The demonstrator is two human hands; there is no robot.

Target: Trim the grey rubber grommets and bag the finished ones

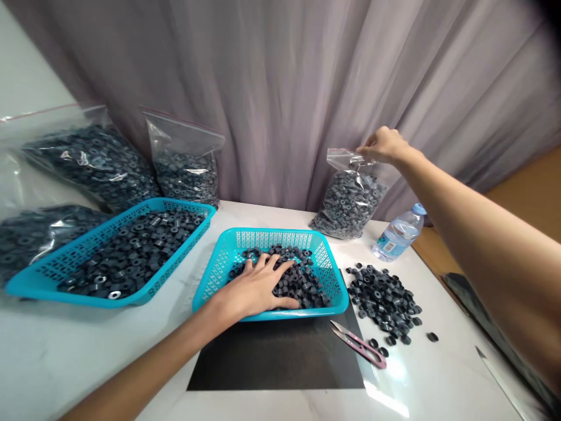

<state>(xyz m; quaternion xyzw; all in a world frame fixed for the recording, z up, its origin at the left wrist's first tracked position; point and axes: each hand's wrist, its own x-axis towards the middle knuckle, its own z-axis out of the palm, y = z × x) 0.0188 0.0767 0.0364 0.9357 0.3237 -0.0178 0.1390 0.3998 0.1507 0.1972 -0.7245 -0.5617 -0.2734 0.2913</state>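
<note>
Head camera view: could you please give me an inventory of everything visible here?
Curtain: one, grey-purple, back
Table: one, white, beneath
Left bags: three, clear, dark parts inside
Right bag: one, clear, before curtain
Left basket: one, turquoise, left
Middle basket: one, turquoise, centre
Small parts: uncountable, dark, in baskets, bags and right-hand pile
Pale ring: at least one, left basket
Mat: one, black, front
Snips: one, pink, right of mat
Bottle: one, clear, blue cap, right
Wooden surface: one, brown, far right
Left hand: one, middle basket
Right hand: one, at right bag's top
</note>
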